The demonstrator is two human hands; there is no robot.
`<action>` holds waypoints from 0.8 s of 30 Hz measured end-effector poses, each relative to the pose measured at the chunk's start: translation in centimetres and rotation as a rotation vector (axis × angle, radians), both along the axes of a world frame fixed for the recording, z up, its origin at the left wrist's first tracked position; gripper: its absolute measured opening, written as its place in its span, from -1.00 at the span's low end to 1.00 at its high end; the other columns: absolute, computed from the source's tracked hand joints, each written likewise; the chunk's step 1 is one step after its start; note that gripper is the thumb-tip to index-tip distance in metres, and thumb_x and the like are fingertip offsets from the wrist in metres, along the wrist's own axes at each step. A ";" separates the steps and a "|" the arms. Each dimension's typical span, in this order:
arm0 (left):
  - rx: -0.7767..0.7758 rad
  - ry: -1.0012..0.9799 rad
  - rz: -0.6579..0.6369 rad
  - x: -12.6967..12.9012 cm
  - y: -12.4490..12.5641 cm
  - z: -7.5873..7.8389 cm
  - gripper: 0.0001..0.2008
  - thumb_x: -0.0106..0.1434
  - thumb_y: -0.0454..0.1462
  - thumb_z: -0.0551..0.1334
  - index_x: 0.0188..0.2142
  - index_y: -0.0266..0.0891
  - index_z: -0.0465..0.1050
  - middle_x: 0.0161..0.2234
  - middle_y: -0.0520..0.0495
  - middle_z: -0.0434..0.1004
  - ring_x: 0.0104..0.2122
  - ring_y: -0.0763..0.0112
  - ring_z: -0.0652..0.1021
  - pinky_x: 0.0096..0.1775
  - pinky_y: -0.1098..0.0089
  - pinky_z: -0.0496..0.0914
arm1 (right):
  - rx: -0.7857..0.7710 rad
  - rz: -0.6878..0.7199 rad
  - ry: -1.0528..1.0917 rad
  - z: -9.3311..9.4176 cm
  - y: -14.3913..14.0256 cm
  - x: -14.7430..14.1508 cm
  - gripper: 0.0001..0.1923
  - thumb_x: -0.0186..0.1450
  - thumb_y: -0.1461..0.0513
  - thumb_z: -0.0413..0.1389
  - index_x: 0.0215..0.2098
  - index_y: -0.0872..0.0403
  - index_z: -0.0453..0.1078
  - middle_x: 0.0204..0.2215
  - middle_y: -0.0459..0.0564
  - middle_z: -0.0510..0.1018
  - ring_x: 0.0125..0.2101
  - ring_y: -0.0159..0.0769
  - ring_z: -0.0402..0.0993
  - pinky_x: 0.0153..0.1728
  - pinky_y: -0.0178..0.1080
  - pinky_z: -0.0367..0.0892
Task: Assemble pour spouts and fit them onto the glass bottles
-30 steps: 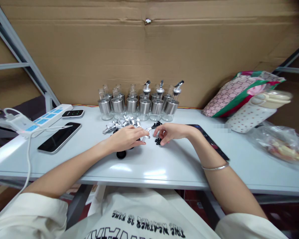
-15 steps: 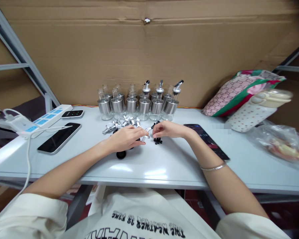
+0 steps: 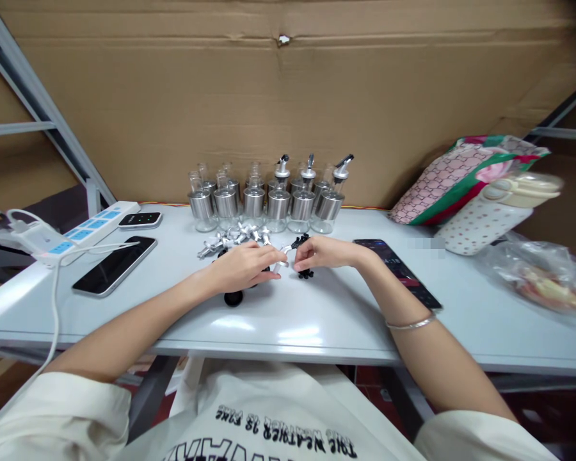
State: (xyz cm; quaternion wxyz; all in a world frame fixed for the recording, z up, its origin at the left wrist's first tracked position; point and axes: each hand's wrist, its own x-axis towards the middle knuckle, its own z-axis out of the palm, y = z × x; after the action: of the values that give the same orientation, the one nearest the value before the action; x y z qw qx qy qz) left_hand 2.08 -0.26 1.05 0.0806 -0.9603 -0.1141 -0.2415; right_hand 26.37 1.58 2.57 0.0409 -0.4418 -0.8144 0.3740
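Note:
Between the thumb and fingers of my left hand (image 3: 249, 264) is a silver pour spout (image 3: 279, 264), its narrow end pointing up and right. My right hand (image 3: 320, 253) is just to its right, fingers curled and tips pressed together by a pile of small black caps (image 3: 306, 274). Whatever its fingertips hold is too small to make out. Behind my left hand lies a heap of silver pour spouts (image 3: 230, 238). A round black stopper (image 3: 233, 299) rests beside that hand, with more black parts partly hidden under it.
Several glass bottles with steel sleeves (image 3: 254, 203) stand at the back, some with spouts fitted. A phone (image 3: 115, 267) and power strip (image 3: 96, 224) are on the left. Rightward lie another phone (image 3: 398, 272), a dotted bottle (image 3: 492, 214) and a plastic bag (image 3: 547, 282).
My right hand has shifted very slightly and its fingers are more bent, uncovering some black caps behind it. My left hand stays in place with the pour spout.

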 end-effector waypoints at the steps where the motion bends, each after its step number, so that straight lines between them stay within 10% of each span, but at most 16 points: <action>1: -0.005 0.004 0.003 0.0 0.0 0.0 -0.73 0.44 -0.14 -0.03 -0.06 -0.28 0.24 -0.19 -0.13 0.52 -0.29 0.40 0.53 -0.25 0.39 0.31 | -0.009 0.005 -0.001 0.0 0.0 0.0 -0.66 0.10 0.01 0.20 -0.40 0.13 0.52 -0.45 -0.03 0.56 -0.42 -0.32 0.39 -0.35 -0.29 0.25; 24: 0.021 -0.013 -0.016 0.1 0.0 0.1 -0.74 0.44 -0.14 -0.05 -0.08 -0.28 0.23 -0.21 -0.11 0.52 -0.29 0.39 0.53 -0.27 0.39 0.31 | -0.042 0.032 -0.010 0.2 0.2 1.1 -0.50 -0.06 0.01 0.32 -0.23 0.13 0.48 -0.45 -0.07 0.48 -0.40 -0.31 0.38 -0.34 -0.29 0.27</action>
State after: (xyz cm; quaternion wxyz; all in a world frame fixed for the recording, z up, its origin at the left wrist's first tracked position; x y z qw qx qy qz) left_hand 2.16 -0.24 1.13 0.0879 -0.9588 -0.1042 -0.2494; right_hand 27.43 1.81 2.77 0.0216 -0.4311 -0.8136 0.3895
